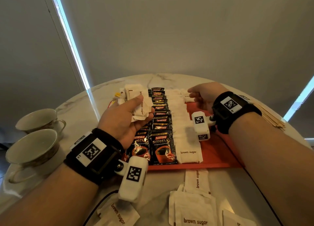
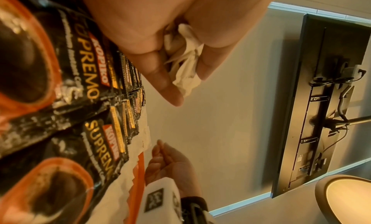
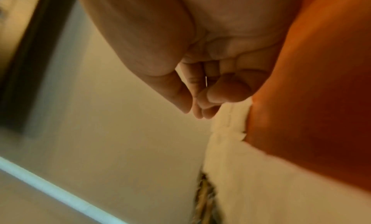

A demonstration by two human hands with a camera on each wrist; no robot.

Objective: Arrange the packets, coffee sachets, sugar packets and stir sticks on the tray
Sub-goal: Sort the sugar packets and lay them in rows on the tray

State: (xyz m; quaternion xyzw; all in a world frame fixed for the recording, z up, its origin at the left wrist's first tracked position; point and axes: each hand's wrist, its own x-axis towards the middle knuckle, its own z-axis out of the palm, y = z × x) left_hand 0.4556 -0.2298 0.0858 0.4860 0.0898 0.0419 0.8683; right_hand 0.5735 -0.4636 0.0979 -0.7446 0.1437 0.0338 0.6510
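Left hand (image 1: pixel 126 116) grips sugar packets (image 1: pixel 139 105) — lengthwise away; right hand (image 1: pixel 202 96) loosely curled, holding nothing.

The head view looks down and forward from above both forearms, taking in the left hand (image 1: pixel 125 118), the right hand (image 1: pixel 202 96) and the red tray (image 1: pixel 219 151) beneath them. The left wrist view sits close under its palm, looking along the fingers over the Kopiko sachets (image 2: pixel 96 87) toward the right hand. The right wrist view, blurred, looks very near along its curled fingers (image 3: pixel 202 98) over the same tray.
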